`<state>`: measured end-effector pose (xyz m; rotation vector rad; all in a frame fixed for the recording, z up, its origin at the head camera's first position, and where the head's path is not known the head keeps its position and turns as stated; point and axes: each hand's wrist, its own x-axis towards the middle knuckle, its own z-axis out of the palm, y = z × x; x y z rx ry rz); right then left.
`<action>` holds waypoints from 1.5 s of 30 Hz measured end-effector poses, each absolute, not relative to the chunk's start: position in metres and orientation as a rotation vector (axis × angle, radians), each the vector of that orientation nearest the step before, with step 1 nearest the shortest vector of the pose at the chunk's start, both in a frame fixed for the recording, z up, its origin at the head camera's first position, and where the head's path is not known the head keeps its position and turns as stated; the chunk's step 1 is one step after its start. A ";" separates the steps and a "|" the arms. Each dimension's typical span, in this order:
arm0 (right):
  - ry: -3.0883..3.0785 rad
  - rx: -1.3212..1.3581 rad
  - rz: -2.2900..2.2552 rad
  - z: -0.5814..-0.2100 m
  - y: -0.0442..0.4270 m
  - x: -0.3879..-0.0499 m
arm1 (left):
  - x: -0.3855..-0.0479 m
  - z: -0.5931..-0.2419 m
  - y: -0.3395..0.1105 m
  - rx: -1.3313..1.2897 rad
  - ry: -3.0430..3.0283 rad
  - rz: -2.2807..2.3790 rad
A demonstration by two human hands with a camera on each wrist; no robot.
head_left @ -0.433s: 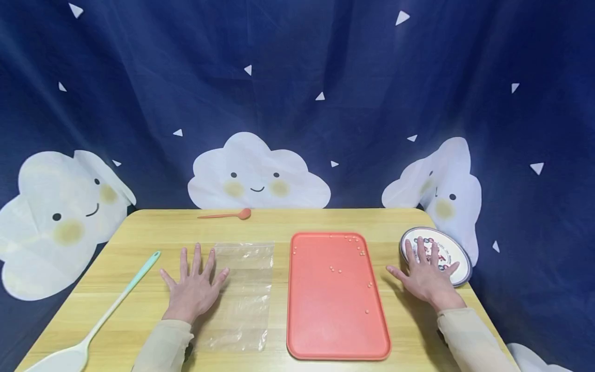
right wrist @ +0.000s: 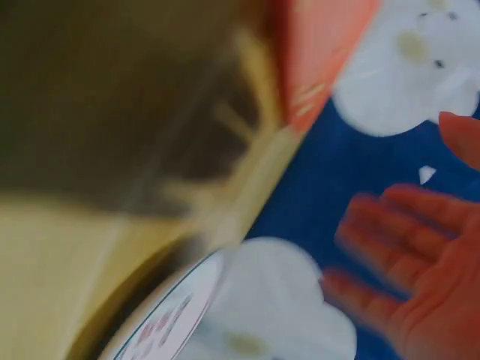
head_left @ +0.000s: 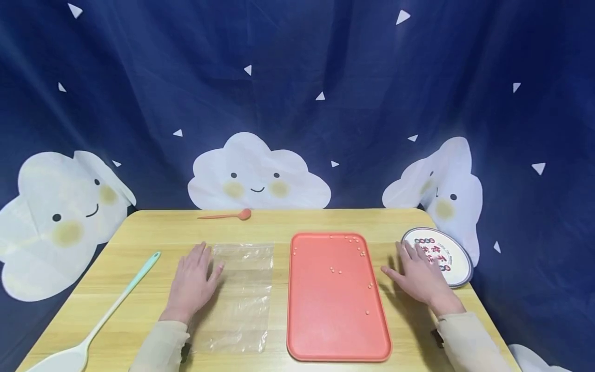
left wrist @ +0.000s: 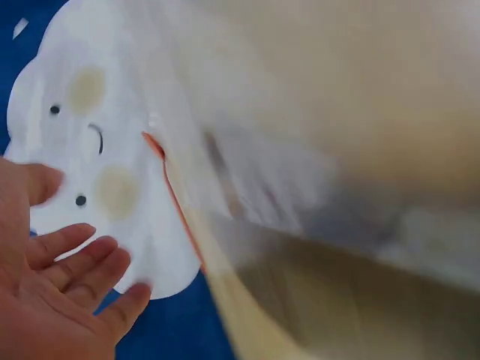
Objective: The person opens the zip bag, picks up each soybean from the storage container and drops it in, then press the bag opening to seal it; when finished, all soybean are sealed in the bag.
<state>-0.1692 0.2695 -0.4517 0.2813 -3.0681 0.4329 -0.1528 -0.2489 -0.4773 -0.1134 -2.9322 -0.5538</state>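
Observation:
My left hand [head_left: 191, 287] hovers over the table beside a clear plastic bag [head_left: 244, 299], its fingers loosely extended and holding nothing, as the left wrist view also shows. To the right, my right hand [head_left: 422, 276] hangs just before an oval plate [head_left: 453, 258] with printed red characters and partly covers it. Its fingers are relaxed, the thumb apart, nothing gripped. Between the hands lies a red tray [head_left: 337, 315] with several small pale beads [head_left: 340, 272] scattered on it, mostly toward its far right corner.
A long white spoon [head_left: 65, 359] with a green handle end lies at the table's left. A small red spoon [head_left: 232, 215] rests near the far edge of the wooden table [head_left: 139, 230]. Behind hangs a blue curtain [head_left: 288, 46] with printed clouds.
Both hands' spread fingers have drawn closer together. The right hand has shifted slightly left, uncovering more of the plate. The tray, bag and spoons stay where they were.

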 end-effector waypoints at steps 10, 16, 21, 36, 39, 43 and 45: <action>-2.872 0.660 1.172 -0.436 0.150 -0.219 | -0.206 -0.467 -0.286 0.232 -2.787 -1.348; -2.992 0.836 1.232 -0.450 0.077 -0.250 | -0.227 -0.477 -0.294 0.362 -2.835 -1.374; -3.060 0.832 1.050 -0.464 0.033 -0.268 | -0.237 -0.483 -0.290 0.352 -2.868 -1.349; -3.184 0.631 0.937 -0.483 -0.017 -0.275 | -0.243 -0.492 -0.277 0.353 -2.910 -1.326; -3.181 0.617 0.985 -0.483 -0.015 -0.274 | -0.243 -0.492 -0.277 0.339 -2.907 -1.316; -3.169 0.626 1.020 -0.481 -0.012 -0.272 | -0.244 -0.495 -0.279 0.303 -2.894 -1.305; -3.155 0.651 1.020 -0.480 -0.010 -0.272 | -0.244 -0.496 -0.281 0.271 -2.884 -1.315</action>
